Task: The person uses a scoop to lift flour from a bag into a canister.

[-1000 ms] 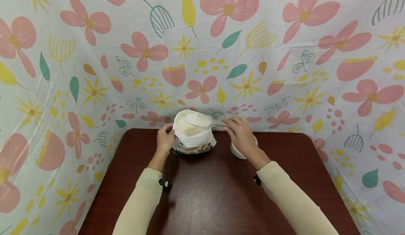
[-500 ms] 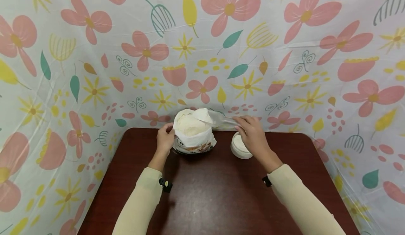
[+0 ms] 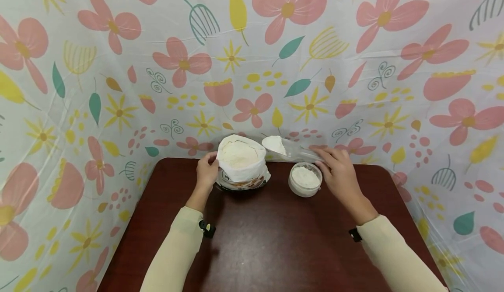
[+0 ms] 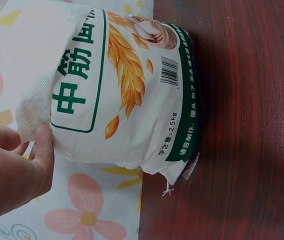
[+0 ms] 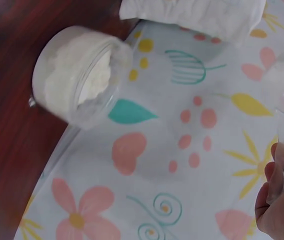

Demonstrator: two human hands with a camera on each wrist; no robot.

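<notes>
A white flour bag (image 3: 242, 169) with a rolled-down rim stands open near the back of the table, full of flour. My left hand (image 3: 206, 172) pinches its rim from the left; the left wrist view shows thumb and fingers on the folded edge of the bag (image 4: 132, 90). My right hand (image 3: 339, 174) grips the handle of a clear plastic scoop (image 3: 293, 150), heaped with flour (image 3: 273, 144) at its tip. That scoop is in the air between the bag and a clear round jar (image 3: 305, 191), which holds flour almost to its rim. The right wrist view shows the jar (image 5: 57, 75) from the side.
The dark red-brown table (image 3: 252, 239) carries the bag and the jar near its back edge. Behind and beside it hangs a flower-printed curtain (image 3: 252, 64), close to the scoop.
My right hand has lifted the scoop with flour out of the bag and moved it right, uncovering the jar. My left hand stays on the bag's rim.
</notes>
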